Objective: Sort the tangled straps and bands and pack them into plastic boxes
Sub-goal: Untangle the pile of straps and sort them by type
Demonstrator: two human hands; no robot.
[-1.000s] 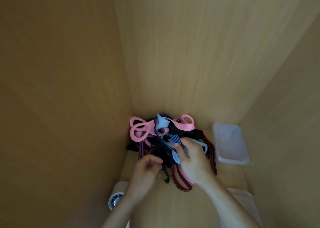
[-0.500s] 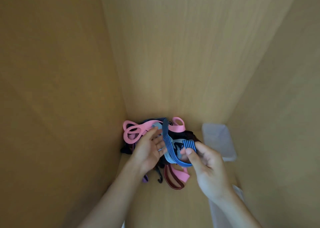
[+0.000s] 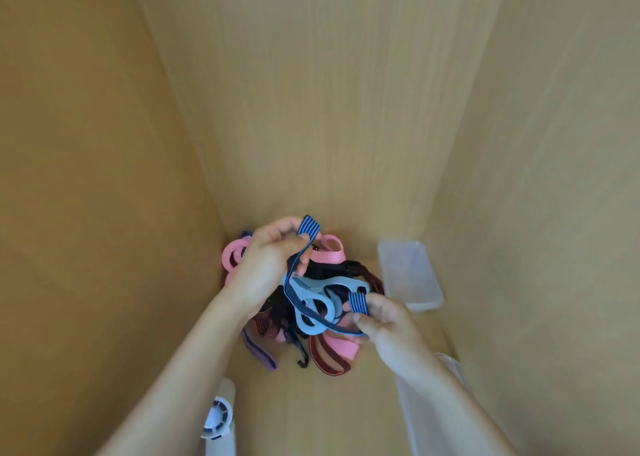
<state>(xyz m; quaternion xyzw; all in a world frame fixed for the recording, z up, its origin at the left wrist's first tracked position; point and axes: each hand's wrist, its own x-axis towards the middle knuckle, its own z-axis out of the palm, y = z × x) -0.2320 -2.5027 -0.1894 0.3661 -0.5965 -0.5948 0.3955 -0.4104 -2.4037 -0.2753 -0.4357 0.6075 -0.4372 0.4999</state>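
Note:
A tangled pile of straps and bands (image 3: 332, 348) lies on the wooden surface against the back wall: pink, maroon, purple and black ones. My left hand (image 3: 268, 265) pinches one end of a blue striped elastic strap (image 3: 310, 228) above the pile. My right hand (image 3: 384, 320) pinches the strap's other end, lower and to the right. A light blue band (image 3: 311, 303) hangs looped around the striped strap between my hands. A clear plastic box (image 3: 408, 275) stands to the right of the pile.
Wooden walls close in on the left, back and right. A second clear box (image 3: 446, 362) shows partly under my right forearm. A white cylindrical object (image 3: 218, 417) lies at the lower left, near my left forearm.
My left hand, open against the pile before, has taken hold of the striped strap and lifted it. The strap is now stretched between both hands, with the light blue band raised off the pile.

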